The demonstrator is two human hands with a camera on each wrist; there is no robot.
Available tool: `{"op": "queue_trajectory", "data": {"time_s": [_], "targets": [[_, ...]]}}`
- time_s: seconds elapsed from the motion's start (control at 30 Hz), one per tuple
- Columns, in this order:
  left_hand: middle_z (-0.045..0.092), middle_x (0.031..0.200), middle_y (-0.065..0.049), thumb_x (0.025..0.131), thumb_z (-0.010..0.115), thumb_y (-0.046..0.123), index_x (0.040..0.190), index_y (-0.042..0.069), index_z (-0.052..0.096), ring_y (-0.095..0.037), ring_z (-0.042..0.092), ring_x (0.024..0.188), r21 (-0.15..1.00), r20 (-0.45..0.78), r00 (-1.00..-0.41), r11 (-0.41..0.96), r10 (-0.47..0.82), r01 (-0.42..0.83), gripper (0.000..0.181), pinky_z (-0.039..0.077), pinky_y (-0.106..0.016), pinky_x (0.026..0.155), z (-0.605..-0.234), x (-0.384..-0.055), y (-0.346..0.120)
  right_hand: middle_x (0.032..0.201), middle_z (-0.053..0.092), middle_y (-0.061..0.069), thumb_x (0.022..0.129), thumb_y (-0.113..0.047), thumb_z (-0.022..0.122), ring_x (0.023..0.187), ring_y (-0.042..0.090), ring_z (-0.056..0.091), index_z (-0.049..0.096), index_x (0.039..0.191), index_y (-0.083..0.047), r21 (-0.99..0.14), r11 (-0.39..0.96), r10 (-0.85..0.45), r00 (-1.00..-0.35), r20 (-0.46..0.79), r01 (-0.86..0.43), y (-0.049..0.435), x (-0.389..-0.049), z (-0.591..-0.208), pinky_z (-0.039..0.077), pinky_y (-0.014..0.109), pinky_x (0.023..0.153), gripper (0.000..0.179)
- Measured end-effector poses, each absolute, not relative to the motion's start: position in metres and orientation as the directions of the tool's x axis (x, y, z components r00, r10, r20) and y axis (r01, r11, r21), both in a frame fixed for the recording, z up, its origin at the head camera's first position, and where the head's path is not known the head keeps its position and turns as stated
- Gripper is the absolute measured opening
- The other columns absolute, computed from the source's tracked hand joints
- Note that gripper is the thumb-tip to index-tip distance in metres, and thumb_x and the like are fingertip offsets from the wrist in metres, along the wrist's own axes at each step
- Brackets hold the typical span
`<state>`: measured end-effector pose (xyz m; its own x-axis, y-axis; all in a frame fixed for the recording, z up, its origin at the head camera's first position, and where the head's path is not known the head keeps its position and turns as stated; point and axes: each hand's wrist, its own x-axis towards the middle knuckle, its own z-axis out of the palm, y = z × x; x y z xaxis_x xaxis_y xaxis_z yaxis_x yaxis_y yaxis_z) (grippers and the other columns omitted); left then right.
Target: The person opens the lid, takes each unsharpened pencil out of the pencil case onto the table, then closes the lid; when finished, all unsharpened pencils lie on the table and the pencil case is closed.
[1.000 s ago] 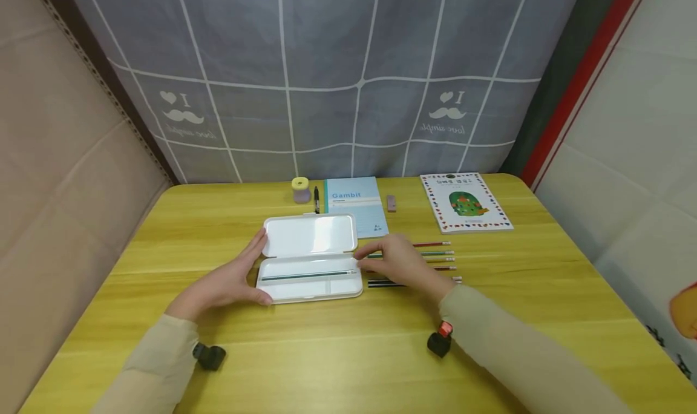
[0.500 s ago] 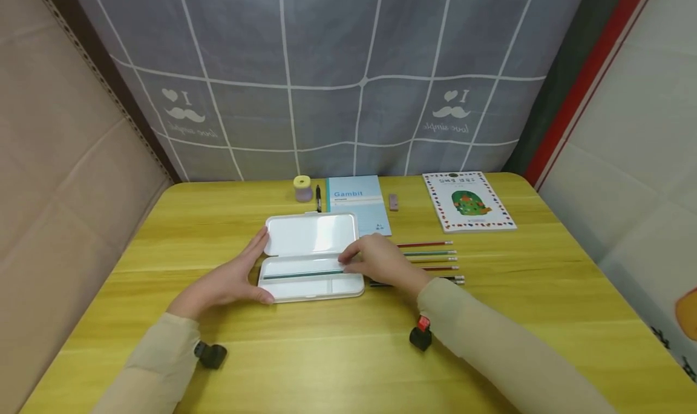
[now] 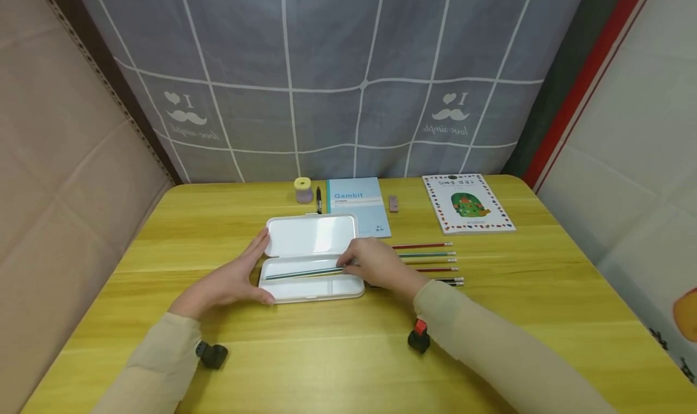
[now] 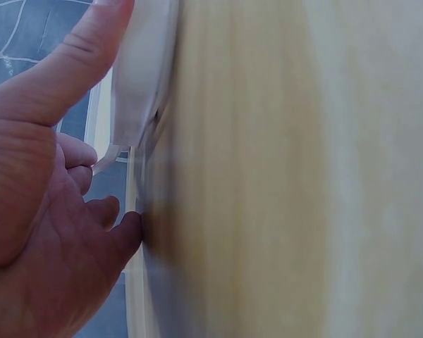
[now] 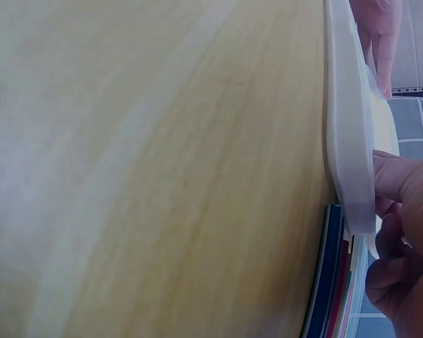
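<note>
A white pencil case (image 3: 302, 290) lies unfolded on the table, its lid (image 3: 310, 235) tipped back on the far side. My left hand (image 3: 234, 281) spreads along the left end, thumb at the near corner and fingers against the lid's edge. Inside the case is a dark green pencil (image 3: 299, 274), slanted, its right end raised a little. Thumb and fingertips of my right hand (image 3: 376, 261) pinch that end and hide it. In the right wrist view, the case's white side wall (image 5: 352, 120) stands beside the curled fingers of my right hand (image 5: 402, 239).
Several pencils (image 3: 427, 254) lie in a row right of the case, partly under my right hand. Behind stand a yellow-topped round container (image 3: 302, 191), a black pen (image 3: 319, 200), a blue notebook (image 3: 356, 205), an eraser (image 3: 393, 204) and a white picture-covered book (image 3: 468, 203).
My right hand has moved left from the case's right edge to the pencil inside, and the pencil's right end has risen slightly. My left hand stays at the case's left end.
</note>
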<state>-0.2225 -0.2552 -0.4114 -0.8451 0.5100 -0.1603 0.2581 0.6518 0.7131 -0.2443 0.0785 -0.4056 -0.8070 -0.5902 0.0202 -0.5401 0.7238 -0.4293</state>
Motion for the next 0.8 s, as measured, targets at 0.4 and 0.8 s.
{"op": "queue_trajectory", "data": {"time_s": [0.4, 0.8], "targets": [[-0.019, 0.173, -0.014, 0.074, 0.094, 0.039, 0.166, 0.004, -0.008, -0.044, -0.009, 0.158, 0.705, -0.172, -0.847, 0.663, 0.504, 0.252, 0.142, 0.009, -0.066, 0.124, -0.414, -0.224, -0.256, 0.096, 0.078, -0.010, 0.094, -0.021, 0.080, 0.077, 0.008, 0.065, 0.084, 0.101, -0.019, -0.572, 0.677, -0.498, -0.861, 0.108, -0.463, 0.087, -0.238, -0.411, 0.056, 0.027, 0.071, 0.008], [-0.018, 0.173, -0.015, 0.073, 0.095, 0.039, 0.166, 0.002, -0.007, -0.045, -0.008, 0.158, 0.705, -0.152, -0.846, 0.656, 0.510, 0.269, 0.142, 0.009, -0.067, 0.123, -0.415, -0.223, -0.257, 0.089, 0.077, -0.006, 0.090, -0.008, 0.082, 0.065, 0.014, 0.055, 0.085, 0.093, -0.012, -0.797, 0.403, -0.454, -0.855, 0.251, -0.449, 0.127, -0.225, -0.407, 0.045, 0.024, 0.057, 0.006]]}}
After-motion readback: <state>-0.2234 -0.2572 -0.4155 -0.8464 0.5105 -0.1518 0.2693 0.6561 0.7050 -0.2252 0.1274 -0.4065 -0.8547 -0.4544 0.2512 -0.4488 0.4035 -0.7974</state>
